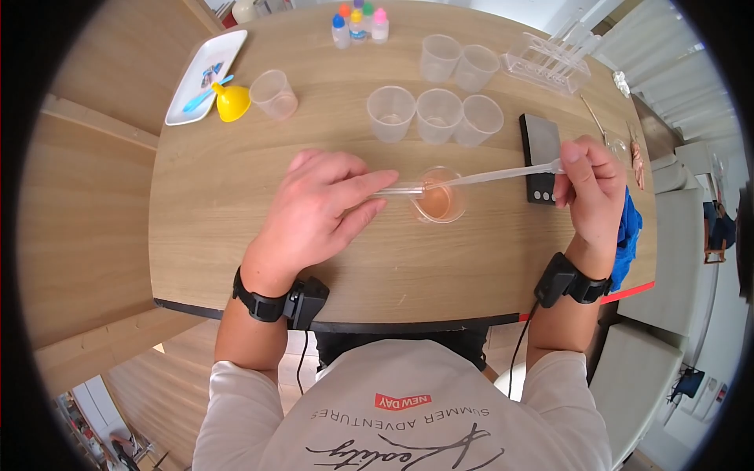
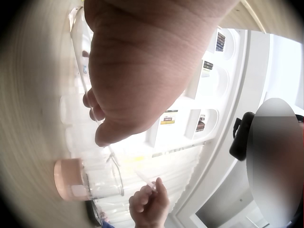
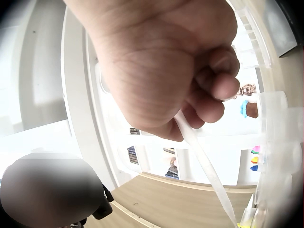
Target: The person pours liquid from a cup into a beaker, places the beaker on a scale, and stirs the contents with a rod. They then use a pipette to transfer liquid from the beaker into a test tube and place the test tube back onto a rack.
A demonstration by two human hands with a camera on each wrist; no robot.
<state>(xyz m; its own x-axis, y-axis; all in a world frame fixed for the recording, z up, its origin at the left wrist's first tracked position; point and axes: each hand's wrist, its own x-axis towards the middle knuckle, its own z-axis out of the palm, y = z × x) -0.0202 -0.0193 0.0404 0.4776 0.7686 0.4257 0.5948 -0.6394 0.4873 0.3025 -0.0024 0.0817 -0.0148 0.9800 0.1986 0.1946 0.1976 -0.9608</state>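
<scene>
My left hand (image 1: pixel 318 208) pinches a slim clear tube (image 1: pixel 404 189), which lies nearly level with its end over a clear plastic cup (image 1: pixel 459 210). Orange-pink liquid (image 2: pixel 71 180) fills the lower part of that cup, seen from the side in the left wrist view. On the other side, my right hand (image 1: pixel 593 188) grips a translucent plastic dropper (image 1: pixel 503 174) between thumb and fingers. The dropper's thin tip points left and meets the tube's end above the cup. Curled fingers hide the dropper's bulb in the right wrist view.
Several empty plastic cups (image 1: pixel 440 116) stand beyond the hands. A black scale (image 1: pixel 542 149) lies beside my right hand, a test tube rack (image 1: pixel 546 67) behind it. Farther left are small coloured-cap bottles (image 1: pixel 358 30), another cup (image 1: pixel 273 94), a yellow funnel (image 1: pixel 232 102) and a white tray (image 1: pixel 228 49).
</scene>
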